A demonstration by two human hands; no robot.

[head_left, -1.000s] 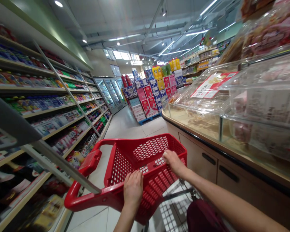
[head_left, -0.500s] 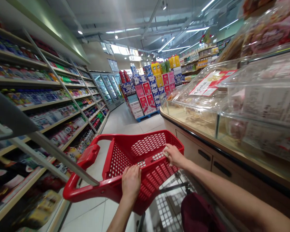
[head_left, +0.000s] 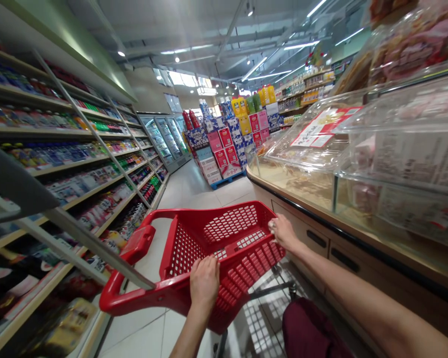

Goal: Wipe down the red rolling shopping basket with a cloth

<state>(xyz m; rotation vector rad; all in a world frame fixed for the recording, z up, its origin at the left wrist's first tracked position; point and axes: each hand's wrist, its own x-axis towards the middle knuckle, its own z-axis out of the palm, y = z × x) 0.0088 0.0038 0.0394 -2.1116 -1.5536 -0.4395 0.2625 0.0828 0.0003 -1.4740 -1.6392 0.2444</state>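
A red plastic shopping cart with a slotted basket stands in front of me, its handle towards the left. My left hand is curled over the near rim of the basket, with the fingertips inside. At the basket's right end is my right hand, closed at the near corner of the rim. A small whitish crumpled wad, perhaps tissue or cloth, shows at its fingers, which partly hide it. Inside the basket I see only bare red plastic.
Shelves of bottled drinks run along the left. A grey metal bar crosses above the cart handle. On the right is a display counter with clear plastic food boxes. Stacked cartons stand on a pallet ahead, with glass-door coolers behind.
My right hand has moved right along the near rim to the basket's corner, with the whitish wad in it. My left hand stays on the rim.
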